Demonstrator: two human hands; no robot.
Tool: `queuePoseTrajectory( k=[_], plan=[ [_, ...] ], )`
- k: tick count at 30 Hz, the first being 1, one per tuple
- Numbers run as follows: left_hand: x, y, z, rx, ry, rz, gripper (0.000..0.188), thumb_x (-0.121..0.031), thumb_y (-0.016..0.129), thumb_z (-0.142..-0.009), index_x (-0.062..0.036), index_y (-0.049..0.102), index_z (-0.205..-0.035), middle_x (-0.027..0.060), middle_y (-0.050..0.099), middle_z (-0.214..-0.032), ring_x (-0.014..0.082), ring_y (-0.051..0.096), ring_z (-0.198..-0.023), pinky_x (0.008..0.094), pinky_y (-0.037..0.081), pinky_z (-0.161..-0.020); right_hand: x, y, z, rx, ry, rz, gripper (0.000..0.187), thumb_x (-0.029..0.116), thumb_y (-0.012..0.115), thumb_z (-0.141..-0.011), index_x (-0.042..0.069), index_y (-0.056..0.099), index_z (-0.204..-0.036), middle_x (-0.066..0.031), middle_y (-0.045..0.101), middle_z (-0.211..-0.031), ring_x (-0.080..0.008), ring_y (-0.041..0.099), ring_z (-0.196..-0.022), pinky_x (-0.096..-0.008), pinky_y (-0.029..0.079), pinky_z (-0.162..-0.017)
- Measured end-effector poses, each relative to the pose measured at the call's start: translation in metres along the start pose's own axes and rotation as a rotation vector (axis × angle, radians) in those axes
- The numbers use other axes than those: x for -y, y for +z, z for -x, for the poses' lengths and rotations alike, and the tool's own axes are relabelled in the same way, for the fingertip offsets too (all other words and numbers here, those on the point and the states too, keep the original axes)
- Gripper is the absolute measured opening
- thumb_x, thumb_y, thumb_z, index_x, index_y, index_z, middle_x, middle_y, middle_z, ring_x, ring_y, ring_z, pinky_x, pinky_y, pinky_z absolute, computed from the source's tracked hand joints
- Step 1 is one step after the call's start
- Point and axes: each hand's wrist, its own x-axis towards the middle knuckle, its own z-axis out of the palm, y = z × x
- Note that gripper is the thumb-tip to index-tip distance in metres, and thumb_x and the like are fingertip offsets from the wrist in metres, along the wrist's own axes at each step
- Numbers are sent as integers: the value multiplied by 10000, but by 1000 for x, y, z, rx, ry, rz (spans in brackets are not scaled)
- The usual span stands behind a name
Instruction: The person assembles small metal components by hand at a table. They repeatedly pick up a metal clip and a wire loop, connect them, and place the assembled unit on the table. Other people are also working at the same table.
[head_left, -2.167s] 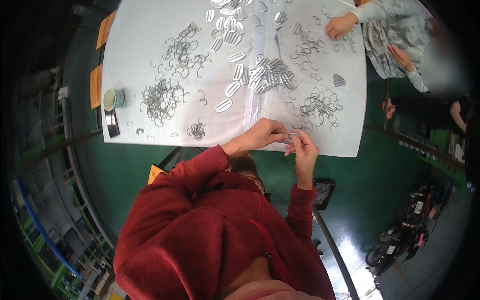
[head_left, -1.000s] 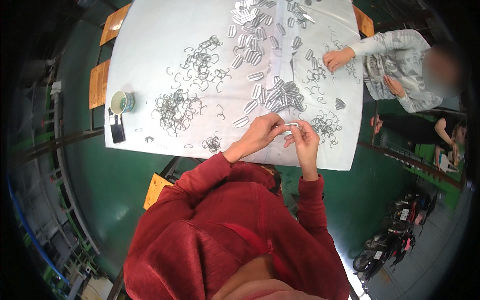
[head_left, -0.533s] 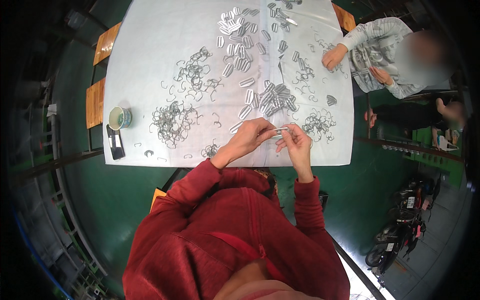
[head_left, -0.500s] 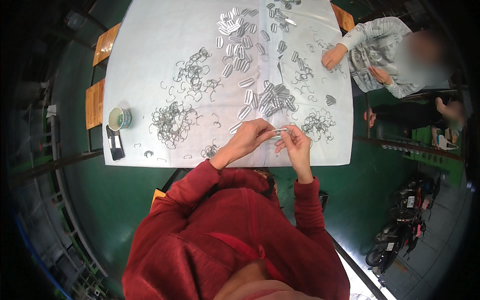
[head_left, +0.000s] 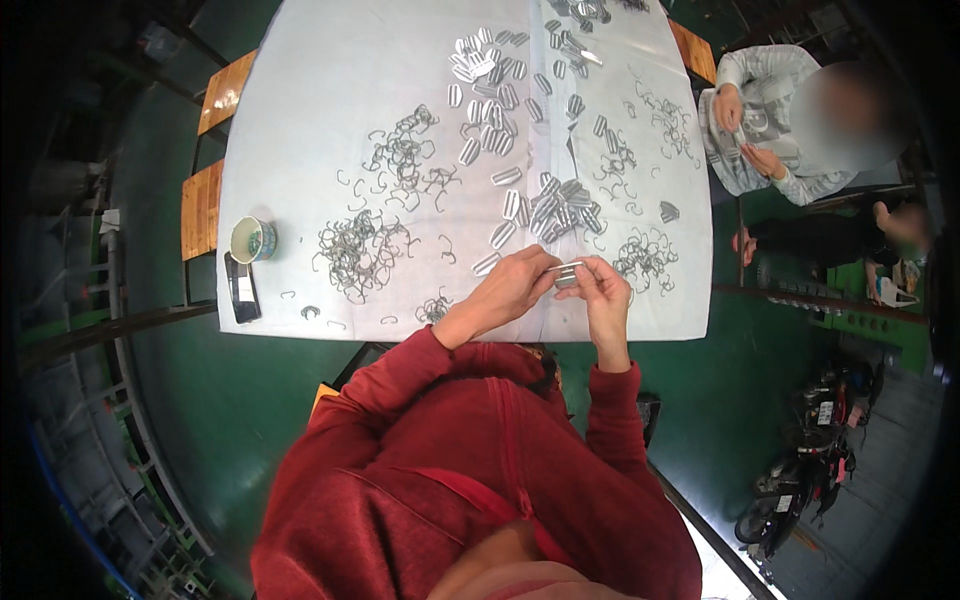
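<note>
Near the front edge of the white-covered table (head_left: 300,130), my two hands meet around a small slotted metal buckle (head_left: 568,273). The fingertips of my left hand (head_left: 512,288) close on its left end. My right hand (head_left: 604,296) pinches its right side between thumb and fingers. Just beyond them lies a heap of similar slotted buckles (head_left: 562,208), with a few single ones to its left. Bent wire hooks form a pile (head_left: 360,250) left of my hands and a smaller pile (head_left: 646,256) to their right. Whether a wire hook is also in my fingers is too small to tell.
A white cup (head_left: 253,240) and a dark phone (head_left: 241,288) are at the left table edge. More buckles (head_left: 490,105) lie farther back. Across the right edge sits a co-worker (head_left: 765,120) with both hands raised off the table. Wooden stools (head_left: 203,208) stand at the left.
The buckle between my hands has tilted, so more of its slotted face shows. The co-worker's hand has left the table and come back toward their body. The whole view has shifted slightly.
</note>
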Motion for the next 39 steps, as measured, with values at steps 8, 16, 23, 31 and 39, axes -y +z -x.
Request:
queuePoseTrajectory(
  k=[8,16,23,31,39],
  plan=[
    [10,-2,-4,-72,-45,32,150,-150,633,-849,-16,622,-916,137,593,-788,280,589,-684,350,469,-622,10,2,-5,78,30,75,157,74,500,-934,-60,572,-977,-94,642,-842,-161,640,-674,-265,530,-581],
    [25,15,0,55,96,-80,172,-119,510,-864,16,572,-951,203,572,-870,366,570,-836,425,453,-737,-15,-2,4,-63,-31,-34,152,93,497,-931,-34,562,-985,-97,618,-890,-159,618,-732,-278,530,-566],
    [19,-2,-9,-43,-40,16,212,-197,544,-874,11,578,-900,174,565,-812,361,559,-782,423,438,-678,10,35,-4,-8,-7,-223,134,117,488,-943,21,536,-1024,-67,589,-919,-125,586,-794,-289,512,-598],
    [26,11,-14,-306,51,141,329,-35,646,-802,-39,587,-1125,120,589,-892,219,593,-790,324,482,-724,6,4,-16,-368,-18,-159,83,56,539,-890,41,543,-971,-50,603,-902,-113,579,-740,-258,446,-562],
    [-9,-24,-37,-314,116,-75,212,-22,660,-786,-56,650,-995,75,576,-787,228,544,-709,331,441,-610,22,10,-49,-162,-147,-218,155,28,585,-873,-38,600,-1013,-52,646,-833,-75,569,-648,-225,437,-489]
  ],
)
